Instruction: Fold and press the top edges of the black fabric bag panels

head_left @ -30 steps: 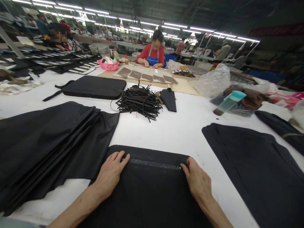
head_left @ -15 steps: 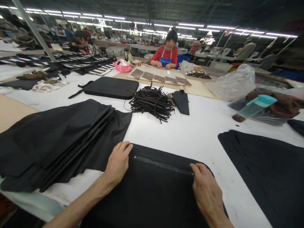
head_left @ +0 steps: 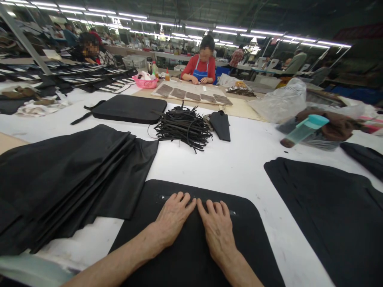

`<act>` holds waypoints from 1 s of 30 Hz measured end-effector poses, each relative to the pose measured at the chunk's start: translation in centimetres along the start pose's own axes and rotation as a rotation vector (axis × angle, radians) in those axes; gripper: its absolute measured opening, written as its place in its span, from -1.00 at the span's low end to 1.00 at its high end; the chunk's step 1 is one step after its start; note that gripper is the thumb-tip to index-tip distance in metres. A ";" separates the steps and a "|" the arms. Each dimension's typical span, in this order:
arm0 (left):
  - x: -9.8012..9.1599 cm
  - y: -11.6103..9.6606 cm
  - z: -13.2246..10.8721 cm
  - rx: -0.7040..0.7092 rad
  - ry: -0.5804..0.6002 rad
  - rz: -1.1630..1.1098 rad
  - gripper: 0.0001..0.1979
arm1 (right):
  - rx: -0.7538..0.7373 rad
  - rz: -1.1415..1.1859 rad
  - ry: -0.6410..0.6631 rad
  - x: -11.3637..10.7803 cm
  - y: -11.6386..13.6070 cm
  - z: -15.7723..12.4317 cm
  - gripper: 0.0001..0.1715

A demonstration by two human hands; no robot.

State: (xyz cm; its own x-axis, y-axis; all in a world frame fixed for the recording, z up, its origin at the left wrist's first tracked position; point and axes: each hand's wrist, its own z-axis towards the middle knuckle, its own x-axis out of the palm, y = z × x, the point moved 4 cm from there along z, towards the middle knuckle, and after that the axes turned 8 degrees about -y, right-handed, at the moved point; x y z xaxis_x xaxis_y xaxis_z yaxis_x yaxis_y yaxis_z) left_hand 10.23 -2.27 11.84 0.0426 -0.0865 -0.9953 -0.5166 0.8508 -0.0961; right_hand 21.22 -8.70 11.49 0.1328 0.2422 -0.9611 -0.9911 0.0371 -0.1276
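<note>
A black rounded fabric panel (head_left: 251, 235) lies on the white table (head_left: 233, 163) right in front of me. A pale glued strip (head_left: 233, 212) runs along its far edge. My left hand (head_left: 173, 217) and my right hand (head_left: 218, 229) lie flat side by side at the middle of that strip, fingers stretched out and pressing down, holding nothing. Their fingertips touch the strip.
A stack of black fabric sheets (head_left: 66, 175) lies to my left, another black piece (head_left: 326, 207) to my right. Further off are a black padded case (head_left: 128, 108), a heap of black straps (head_left: 182, 127), a teal-capped bottle (head_left: 303, 129) and a plastic bag (head_left: 281, 103). A person in red (head_left: 200, 65) works opposite.
Both hands slid inward along the panel's far edge, from its two corners to the middle, where they now lie together.
</note>
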 end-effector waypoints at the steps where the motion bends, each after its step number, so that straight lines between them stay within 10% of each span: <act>1: 0.0 0.0 0.0 -0.008 -0.017 0.011 -0.39 | -0.001 -0.003 0.000 -0.1 0.0 0.1 -0.47; 14: 0.2 4.1 -2.5 0.038 -0.074 -0.011 -0.45 | 0.076 -0.056 -0.020 0.2 -6.7 -4.2 -0.50; 23: 0.2 8.7 -5.8 -0.085 -0.159 0.025 -0.49 | 0.183 -0.044 -0.002 0.1 -8.2 -4.2 -0.57; 30: -1.1 8.1 -5.6 -0.319 -0.199 0.114 -0.52 | 0.309 -0.100 0.012 -0.6 -9.9 -2.7 -0.70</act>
State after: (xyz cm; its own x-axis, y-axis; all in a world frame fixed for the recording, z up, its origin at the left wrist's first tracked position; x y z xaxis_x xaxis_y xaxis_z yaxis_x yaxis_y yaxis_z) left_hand 1.17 1.82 12.17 0.1190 0.1280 -0.9846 -0.7662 0.6425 -0.0091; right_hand 30.91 -11.79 12.66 0.2280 0.2115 -0.9504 -0.9244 0.3535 -0.1431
